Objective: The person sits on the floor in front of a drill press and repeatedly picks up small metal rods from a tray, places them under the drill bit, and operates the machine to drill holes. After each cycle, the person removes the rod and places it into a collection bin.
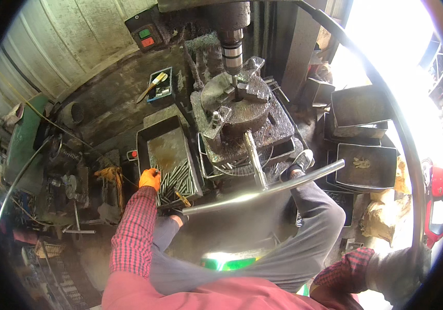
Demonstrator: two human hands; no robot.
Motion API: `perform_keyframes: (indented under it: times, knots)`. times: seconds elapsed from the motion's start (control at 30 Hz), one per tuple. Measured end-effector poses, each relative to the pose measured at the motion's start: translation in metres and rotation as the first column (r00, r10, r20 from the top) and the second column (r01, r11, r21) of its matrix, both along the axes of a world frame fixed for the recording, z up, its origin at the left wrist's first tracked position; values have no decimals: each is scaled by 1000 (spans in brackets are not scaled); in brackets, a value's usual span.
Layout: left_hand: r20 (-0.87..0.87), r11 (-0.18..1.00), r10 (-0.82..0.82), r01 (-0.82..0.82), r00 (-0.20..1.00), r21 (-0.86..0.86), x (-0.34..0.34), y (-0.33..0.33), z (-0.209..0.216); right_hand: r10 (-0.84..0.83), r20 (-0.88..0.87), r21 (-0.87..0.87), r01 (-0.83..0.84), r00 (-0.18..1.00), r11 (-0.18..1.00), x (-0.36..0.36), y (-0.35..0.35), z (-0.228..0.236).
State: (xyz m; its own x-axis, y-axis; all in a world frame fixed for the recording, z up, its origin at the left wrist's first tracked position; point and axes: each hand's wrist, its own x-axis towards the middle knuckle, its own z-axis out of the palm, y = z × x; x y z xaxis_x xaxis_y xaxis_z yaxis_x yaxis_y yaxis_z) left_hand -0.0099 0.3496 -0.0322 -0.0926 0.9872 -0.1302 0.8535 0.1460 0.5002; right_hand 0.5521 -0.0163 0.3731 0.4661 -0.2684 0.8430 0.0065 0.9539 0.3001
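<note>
My left hand (pixel 150 180), in an orange glove, reaches over the side of a metal tray (pixel 184 135) holding many loose steel pins (pixel 176 182). Its fingers are curled by the pins; what they hold, if anything, is hidden. At the far lower right, my right hand (pixel 405 271), in a grey glove, is closed round the end of a long curved lever (pixel 387 98) that arcs down from the drill press. Straight ahead, the drill press chuck (pixel 232 51) stands above a round, chip-covered workholding chuck (pixel 237 103). A shiny T-shaped bar (pixel 263 194) extends from the work table toward my knees.
A brush (pixel 152 87) lies across a small blue box (pixel 165 93). A switch box with green and red buttons (pixel 145 37) hangs at the upper left. Black bins (pixel 365 168) are stacked on the right. Another machine (pixel 71 183) stands at left.
</note>
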Motion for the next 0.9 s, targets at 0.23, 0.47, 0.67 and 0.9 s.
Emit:
perform_keyframes:
  times: [0.23, 0.47, 0.67, 0.9]
  knots:
    - [420, 994, 59, -93, 906, 59, -11, -56, 72, 632, 522, -193, -801, -573, -567, -3, -10, -22]
    - [778, 957, -135, -124, 614, 264, -2, -88, 167, 350, 165, -149, -374, -922, -915, 23, -51, -45]
    - [879, 954, -30, -249, 477, 168, 25, -64, 179, 142, -45, -43, -140, -989, -989, 16, -46, -9]
    - [976, 978, -20, -200, 216, 64, 42, -32, 143, 411, 188, 31, -413, -892, -910, 0, -53, 21]
